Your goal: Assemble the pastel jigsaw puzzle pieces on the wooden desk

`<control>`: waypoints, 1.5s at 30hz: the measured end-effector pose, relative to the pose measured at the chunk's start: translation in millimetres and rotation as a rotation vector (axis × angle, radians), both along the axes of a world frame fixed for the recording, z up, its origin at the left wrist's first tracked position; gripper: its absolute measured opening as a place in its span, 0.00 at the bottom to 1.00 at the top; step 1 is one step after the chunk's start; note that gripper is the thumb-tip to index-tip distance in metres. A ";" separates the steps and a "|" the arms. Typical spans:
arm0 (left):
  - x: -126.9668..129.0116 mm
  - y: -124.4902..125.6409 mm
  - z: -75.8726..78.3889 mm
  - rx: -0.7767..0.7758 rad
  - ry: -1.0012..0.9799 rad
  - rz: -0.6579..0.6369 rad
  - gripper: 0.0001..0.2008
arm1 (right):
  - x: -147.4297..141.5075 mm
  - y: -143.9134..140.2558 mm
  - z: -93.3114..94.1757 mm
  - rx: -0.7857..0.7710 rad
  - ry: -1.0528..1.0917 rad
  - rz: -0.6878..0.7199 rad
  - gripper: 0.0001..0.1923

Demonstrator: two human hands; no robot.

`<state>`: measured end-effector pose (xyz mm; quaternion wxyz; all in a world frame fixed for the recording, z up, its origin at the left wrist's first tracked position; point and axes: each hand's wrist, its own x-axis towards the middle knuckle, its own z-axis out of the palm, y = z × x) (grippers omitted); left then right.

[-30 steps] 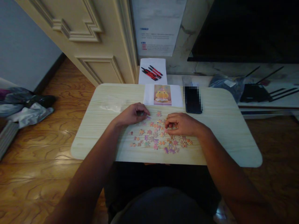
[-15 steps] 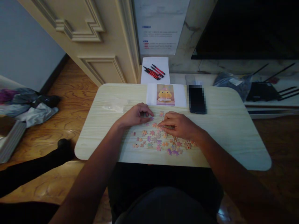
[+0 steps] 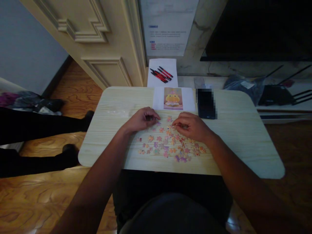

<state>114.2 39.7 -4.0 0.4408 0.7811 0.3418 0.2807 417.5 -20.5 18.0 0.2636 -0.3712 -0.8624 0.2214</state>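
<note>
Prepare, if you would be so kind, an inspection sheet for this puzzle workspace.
Surface: pale wood-grain table with rounded corners.
Job's things: puzzle pieces scattered loose, many overlapping; printed picture of a yellow figure beyond them.
Clutter: dark phone-like object, partly pixelated, right of the picture; clear plastic at left.
Hands: left hand beside a purplish piece, right hand over the pieces; any grip unclear.
Cables: nothing seen for certain.
Surroundings: red-and-black pens on white paper behind the table; black router-like device at right; another person's legs at left.
</note>
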 end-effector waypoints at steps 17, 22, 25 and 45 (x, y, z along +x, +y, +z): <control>1.3 -0.6 -1.0 0.004 0.002 0.025 0.07 | -4.9 -1.1 -4.7 -0.056 -0.097 -0.020 0.06; 1.0 -0.7 -1.3 -0.009 -0.006 0.037 0.07 | -6.1 -1.4 -3.0 -0.083 -0.112 -0.015 0.02; 0.9 -1.1 -0.1 -0.042 -0.009 0.039 0.07 | -4.5 -1.0 -3.2 -0.092 -0.105 -0.009 0.02; -9.2 3.5 5.8 -0.097 -0.037 -0.046 0.07 | 2.8 -4.5 13.0 -0.188 -0.041 0.205 0.05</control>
